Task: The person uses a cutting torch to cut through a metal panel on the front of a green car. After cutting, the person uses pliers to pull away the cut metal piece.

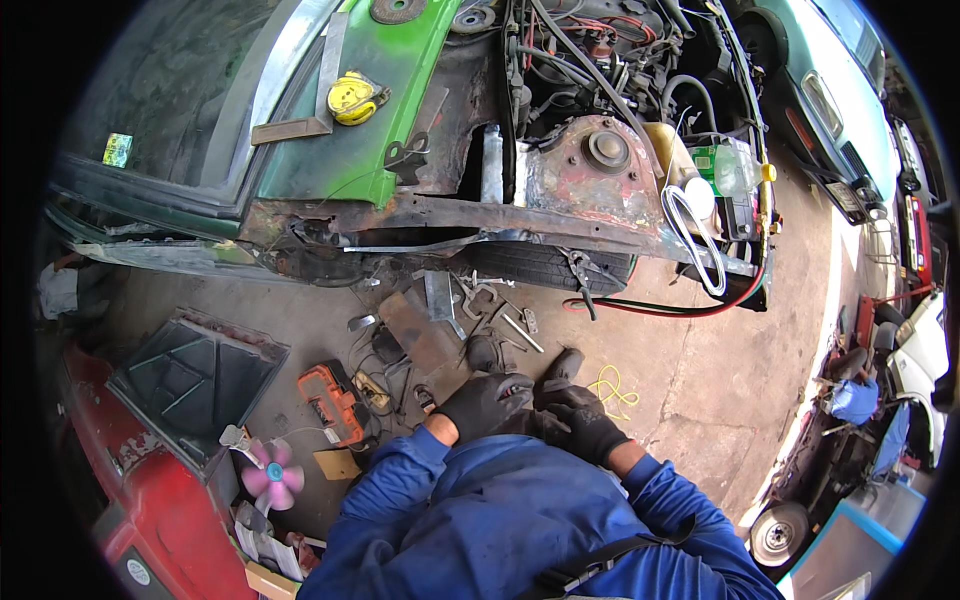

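Note:
Both my hands wear dark gloves and are close together in front of my waist. My left hand (pixel 487 402) is closed, its fingers curled inward; whatever it may hold is too dark to name. Close by, my right hand (pixel 588 430) has its fingers bent toward the left one, around something dark that I cannot make out. Ahead of me is a car body with its front fender off, showing a rusty strut tower (pixel 590 165) and a tire (pixel 540 268). Locking pliers (pixel 582 275) hang at the body edge above the tire.
A yellow tape measure (pixel 352 98) and a metal square (pixel 300 130) lie on the green panel. On the floor are metal scraps (pixel 415 325), clamps (pixel 478 295), an orange tool case (pixel 335 403) and a yellow cord (pixel 612 392). A pink fan (pixel 273 474) stands left.

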{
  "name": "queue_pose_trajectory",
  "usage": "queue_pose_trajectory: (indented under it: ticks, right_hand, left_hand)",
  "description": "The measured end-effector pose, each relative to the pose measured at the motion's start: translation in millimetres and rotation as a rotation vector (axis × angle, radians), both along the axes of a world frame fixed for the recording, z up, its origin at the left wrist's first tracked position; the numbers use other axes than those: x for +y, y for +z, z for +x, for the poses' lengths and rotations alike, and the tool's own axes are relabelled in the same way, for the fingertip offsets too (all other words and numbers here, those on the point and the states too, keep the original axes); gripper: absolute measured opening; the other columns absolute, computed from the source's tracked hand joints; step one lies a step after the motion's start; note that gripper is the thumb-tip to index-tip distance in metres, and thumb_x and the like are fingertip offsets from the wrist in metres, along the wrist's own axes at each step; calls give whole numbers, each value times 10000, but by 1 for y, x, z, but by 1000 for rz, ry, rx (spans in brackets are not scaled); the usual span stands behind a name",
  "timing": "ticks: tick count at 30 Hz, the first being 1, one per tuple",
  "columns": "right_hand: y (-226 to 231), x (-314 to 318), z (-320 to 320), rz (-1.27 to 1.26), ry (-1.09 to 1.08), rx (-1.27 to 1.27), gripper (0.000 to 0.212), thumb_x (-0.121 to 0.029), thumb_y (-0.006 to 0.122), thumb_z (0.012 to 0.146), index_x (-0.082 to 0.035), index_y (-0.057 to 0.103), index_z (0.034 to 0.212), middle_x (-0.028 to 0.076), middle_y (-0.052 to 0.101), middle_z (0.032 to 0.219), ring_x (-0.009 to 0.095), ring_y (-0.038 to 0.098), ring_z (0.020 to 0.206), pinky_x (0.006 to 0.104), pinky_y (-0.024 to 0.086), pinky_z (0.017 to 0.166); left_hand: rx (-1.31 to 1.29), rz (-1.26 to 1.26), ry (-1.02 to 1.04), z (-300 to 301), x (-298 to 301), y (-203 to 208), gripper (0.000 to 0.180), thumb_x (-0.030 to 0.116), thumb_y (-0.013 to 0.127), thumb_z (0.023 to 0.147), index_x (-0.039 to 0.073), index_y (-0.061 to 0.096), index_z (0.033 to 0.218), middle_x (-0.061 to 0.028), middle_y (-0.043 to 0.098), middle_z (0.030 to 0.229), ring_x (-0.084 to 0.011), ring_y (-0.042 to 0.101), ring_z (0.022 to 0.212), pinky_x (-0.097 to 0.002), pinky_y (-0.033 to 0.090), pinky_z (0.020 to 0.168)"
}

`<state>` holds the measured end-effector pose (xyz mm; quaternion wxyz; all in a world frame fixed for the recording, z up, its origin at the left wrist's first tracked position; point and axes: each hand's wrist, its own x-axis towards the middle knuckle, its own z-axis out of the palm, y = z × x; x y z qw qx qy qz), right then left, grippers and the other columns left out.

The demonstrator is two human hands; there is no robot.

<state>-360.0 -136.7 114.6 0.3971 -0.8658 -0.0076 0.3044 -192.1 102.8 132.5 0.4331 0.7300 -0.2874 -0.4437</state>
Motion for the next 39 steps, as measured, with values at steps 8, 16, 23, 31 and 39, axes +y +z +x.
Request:
queue_pose_trajectory:
  ticks: [8, 16, 23, 31, 39]
  right_hand:
    - [-67, -22, -30, 437, -144, -10, 428, -305, 709, 1087, -41, 696, 1423, 198, 743, 1384, 342, 718, 1231, 418, 556, 1070]
    - [-92, -89, -94, 570, -374, 321, 318, -220, 794, 1037, -73, 796, 1319, 90, 835, 1067, 189, 755, 909, 365, 598, 860]
    - [-126, -131, -125, 361, -899, 583, 379, -169, 701, 1106, -67, 707, 1471, 25, 747, 895, 107, 661, 698, 312, 556, 633]
    - [-166, -103, -115, 291, -999, 508, 336, -216, 713, 1110, -42, 748, 1395, 42, 780, 946, 93, 714, 725, 312, 587, 633]
    - [-299, -106, -67, -164, -487, 122, 323, -301, 768, 1007, -152, 837, 1285, 250, 753, 1186, 454, 749, 1085, 523, 605, 952]
  left_hand:
    - [280, -10, 147, -119, -68, -101, 433, 240, 517, 1211, 45, 568, 1594, -161, 646, 1565, -314, 636, 1418, -413, 519, 1165]
    - [327, 70, 47, -193, -83, -164, 592, 394, 554, 1187, 63, 484, 1673, -175, 583, 1647, -297, 563, 1506, -413, 434, 1262]
    - [209, 433, -471, -179, -54, -135, 541, 438, 622, 1087, 130, 672, 1530, -214, 699, 1492, -398, 679, 1337, -460, 508, 1158]
    - [250, 191, -577, -163, 45, -136, 470, 311, 543, 1148, 77, 653, 1541, -162, 704, 1500, -307, 689, 1346, -414, 508, 1172]
    - [-873, 72, 163, -1, -31, -57, 493, 133, 785, 968, 41, 681, 1441, -177, 702, 1383, -361, 669, 1300, -501, 541, 1129]
